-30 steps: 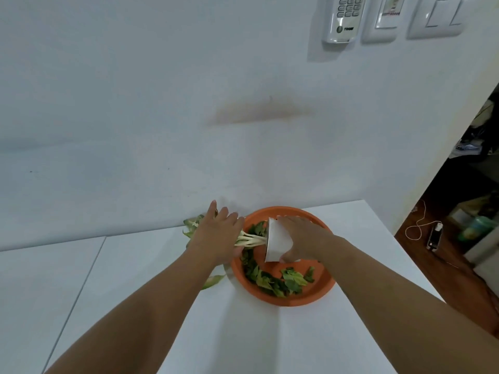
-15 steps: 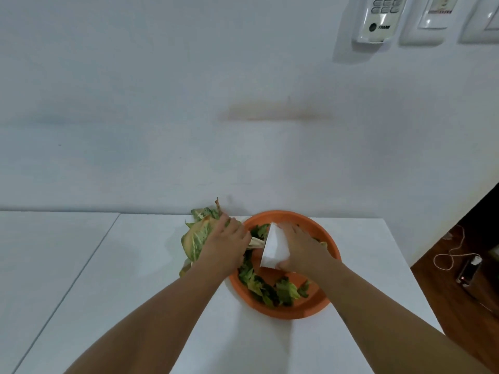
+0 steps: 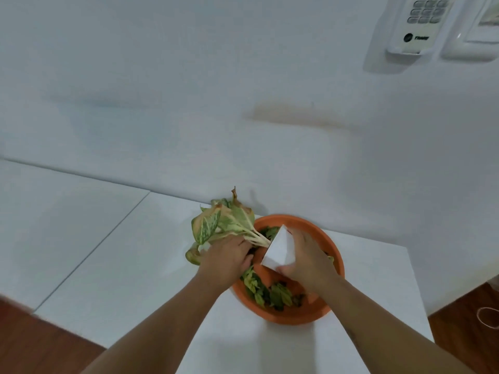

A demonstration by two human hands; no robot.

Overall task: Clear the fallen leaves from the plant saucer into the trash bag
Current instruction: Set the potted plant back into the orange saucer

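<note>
An orange saucer [image 3: 324,311] sits on a white table, with several loose green leaves [image 3: 272,292] lying in its near side. A small white pot [image 3: 279,249] lies tipped on its side over the saucer, and my right hand [image 3: 310,260] grips it. Its plant [image 3: 224,222], with variegated green and yellowing leaves, sticks out to the left past the rim. My left hand [image 3: 229,260] is closed around the pale stems next to the pot's mouth. No trash bag shows in the head view.
The white table [image 3: 129,265] meets a white wall behind and has a seam on the left. Wooden floor [image 3: 32,346] shows at lower left and lower right, where a thin cord [image 3: 486,317] lies. A wall-mounted remote [image 3: 418,22] hangs at top right.
The view has tilted and swung left. The plant's leaves have risen from flat on the table to standing up left of the saucer. My left hand has closed on the stems.
</note>
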